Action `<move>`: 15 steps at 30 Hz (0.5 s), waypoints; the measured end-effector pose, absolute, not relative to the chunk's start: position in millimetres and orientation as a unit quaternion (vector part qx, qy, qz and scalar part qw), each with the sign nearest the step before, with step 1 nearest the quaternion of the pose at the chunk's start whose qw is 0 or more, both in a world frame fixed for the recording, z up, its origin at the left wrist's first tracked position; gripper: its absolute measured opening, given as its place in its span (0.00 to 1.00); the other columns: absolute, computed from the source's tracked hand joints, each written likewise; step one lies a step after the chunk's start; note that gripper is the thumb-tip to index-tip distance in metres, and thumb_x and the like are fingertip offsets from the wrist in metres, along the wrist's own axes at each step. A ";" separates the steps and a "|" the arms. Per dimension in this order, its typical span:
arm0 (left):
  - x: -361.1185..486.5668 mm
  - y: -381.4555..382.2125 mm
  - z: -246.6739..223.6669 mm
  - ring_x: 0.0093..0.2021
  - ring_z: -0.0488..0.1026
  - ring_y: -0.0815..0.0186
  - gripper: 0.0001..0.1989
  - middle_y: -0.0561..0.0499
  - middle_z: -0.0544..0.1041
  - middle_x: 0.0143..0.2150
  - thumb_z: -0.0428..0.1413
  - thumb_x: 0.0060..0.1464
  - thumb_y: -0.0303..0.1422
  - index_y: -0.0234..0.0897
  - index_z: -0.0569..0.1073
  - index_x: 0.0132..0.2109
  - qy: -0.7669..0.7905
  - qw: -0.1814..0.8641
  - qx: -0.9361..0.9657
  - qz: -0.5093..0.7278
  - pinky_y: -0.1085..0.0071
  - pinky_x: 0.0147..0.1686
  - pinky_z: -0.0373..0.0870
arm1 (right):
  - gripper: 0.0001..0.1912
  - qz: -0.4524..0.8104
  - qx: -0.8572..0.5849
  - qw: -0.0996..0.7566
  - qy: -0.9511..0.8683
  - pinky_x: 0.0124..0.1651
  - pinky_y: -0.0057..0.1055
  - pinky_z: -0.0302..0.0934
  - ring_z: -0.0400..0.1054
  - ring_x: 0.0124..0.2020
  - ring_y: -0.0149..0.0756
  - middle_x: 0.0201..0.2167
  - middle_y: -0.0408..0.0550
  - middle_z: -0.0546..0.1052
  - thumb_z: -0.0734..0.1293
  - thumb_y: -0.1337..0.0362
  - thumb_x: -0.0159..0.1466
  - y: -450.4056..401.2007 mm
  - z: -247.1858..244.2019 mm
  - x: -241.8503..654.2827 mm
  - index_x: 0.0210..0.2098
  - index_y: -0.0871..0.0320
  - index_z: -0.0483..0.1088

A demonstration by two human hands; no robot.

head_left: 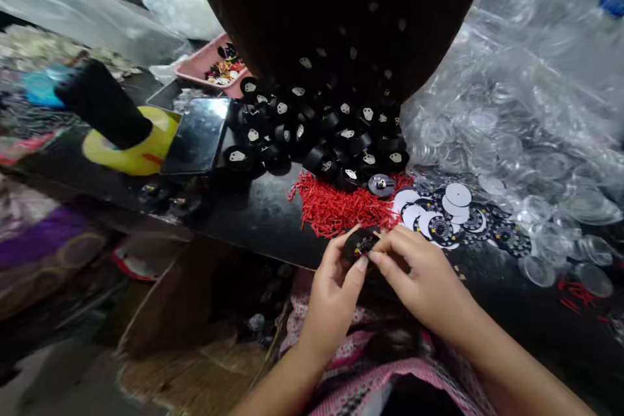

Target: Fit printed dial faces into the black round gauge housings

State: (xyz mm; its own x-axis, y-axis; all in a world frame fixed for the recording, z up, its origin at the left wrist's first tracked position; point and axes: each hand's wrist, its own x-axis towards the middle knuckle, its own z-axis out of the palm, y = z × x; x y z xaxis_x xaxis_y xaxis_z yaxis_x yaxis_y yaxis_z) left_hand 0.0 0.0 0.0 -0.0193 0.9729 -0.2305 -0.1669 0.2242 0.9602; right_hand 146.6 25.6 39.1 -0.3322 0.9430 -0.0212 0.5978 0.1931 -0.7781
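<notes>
My left hand [338, 276] grips a black round dial piece [359, 244] with small pale and yellow marks, between thumb and fingers. The fingertips of my right hand [412, 266] are pinched together at the dial's right edge; whatever they hold is too small to make out. Just beyond my hands lies a heap of thin red pointers [336, 207]. To its right are printed dial discs [441, 229], some showing white backs. Behind the red heap, many black round cases [348, 179] with pale patches are piled up.
Clear plastic round covers [536, 273] spill from clear bags on the right. A dark container [341, 6] rises at the back. Leftward are a phone-like dark slab [197, 136], a yellow tape roll [163, 127] and a pink tray [202, 64]. A cardboard box [170, 318] stands below the table edge.
</notes>
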 end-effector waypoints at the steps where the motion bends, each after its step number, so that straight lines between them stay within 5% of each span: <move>1: 0.0 -0.6 0.0 0.52 0.75 0.73 0.12 0.56 0.79 0.49 0.56 0.61 0.32 0.42 0.70 0.52 0.519 0.581 0.391 0.490 0.79 0.54 0.68 | 0.08 0.358 -0.527 0.242 -0.732 0.41 0.36 0.55 0.64 0.35 0.38 0.30 0.45 0.71 0.63 0.69 0.67 25.9 39.1 146.1 0.30 0.58 0.67; 15: -3.3 -6.2 -3.7 0.51 0.77 0.65 0.14 0.53 0.80 0.51 0.57 0.59 0.31 0.45 0.74 0.52 0.557 0.523 0.434 0.478 0.70 0.55 0.70 | 0.12 0.352 -0.532 0.263 -0.724 0.35 0.31 0.55 0.63 0.30 0.33 0.26 0.43 0.70 0.63 0.69 0.65 19.6 36.6 139.6 0.25 0.57 0.61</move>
State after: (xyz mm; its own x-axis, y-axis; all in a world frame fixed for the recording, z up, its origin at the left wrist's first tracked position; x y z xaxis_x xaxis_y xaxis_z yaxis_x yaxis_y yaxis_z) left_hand -3.3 -6.2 -3.7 -0.0772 0.9828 -0.1680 -0.0154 0.1673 0.9858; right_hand 139.6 19.6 36.6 -0.2954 0.9554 0.0064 0.5844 0.1860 -0.7898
